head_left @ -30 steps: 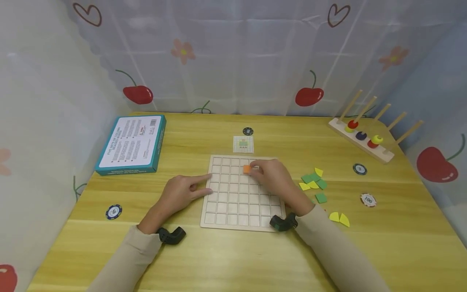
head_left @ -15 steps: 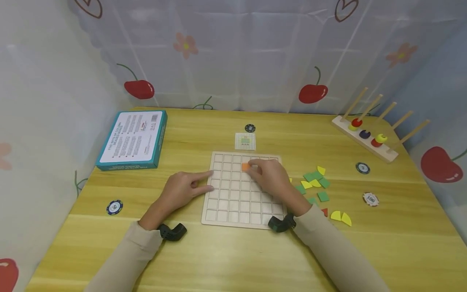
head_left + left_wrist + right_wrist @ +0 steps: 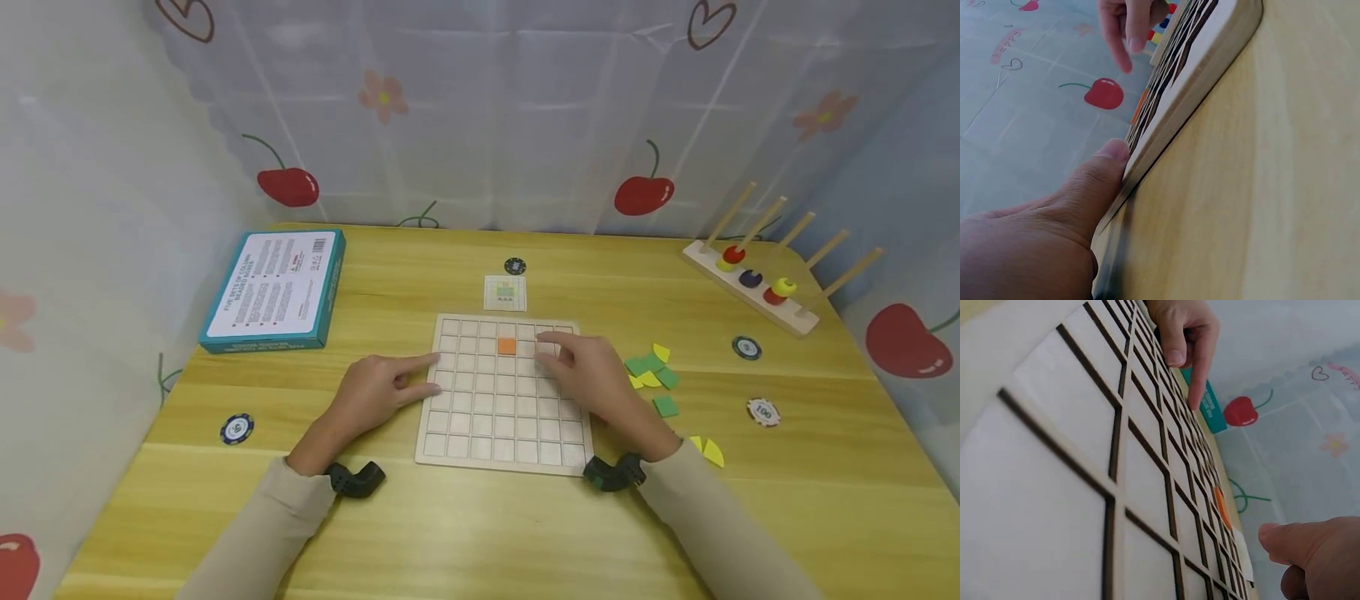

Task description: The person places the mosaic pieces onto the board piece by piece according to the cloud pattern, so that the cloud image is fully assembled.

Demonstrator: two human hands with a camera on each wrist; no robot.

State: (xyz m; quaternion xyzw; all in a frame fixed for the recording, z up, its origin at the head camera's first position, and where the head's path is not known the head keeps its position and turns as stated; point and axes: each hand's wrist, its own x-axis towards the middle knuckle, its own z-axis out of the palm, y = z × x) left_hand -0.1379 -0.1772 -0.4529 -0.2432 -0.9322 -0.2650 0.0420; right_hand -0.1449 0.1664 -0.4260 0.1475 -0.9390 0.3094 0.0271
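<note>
A wooden grid board (image 3: 480,408) lies in the middle of the table, and one orange square tile (image 3: 507,346) sits in a cell of its second row. At the board's left edge my left hand (image 3: 375,393) rests, its thumb and index finger extended against the rim; the left wrist view shows the thumb (image 3: 1107,159) touching the frame. My right hand (image 3: 596,375) hovers over the board's right part, thumb and index finger apart with nothing between them. In the right wrist view the orange tile (image 3: 1222,507) lies apart from the thumb (image 3: 1291,540).
Right of the board lie green squares (image 3: 665,406) and yellow quarter-round pieces (image 3: 712,452). A pattern card (image 3: 506,293) is behind it. A teal box (image 3: 273,292) stands back left, a peg rack (image 3: 750,287) back right. Poker chips (image 3: 763,412) lie around.
My right hand has let go of the orange tile and moved right, leaving it in its cell. The left hand keeps its place at the board's edge.
</note>
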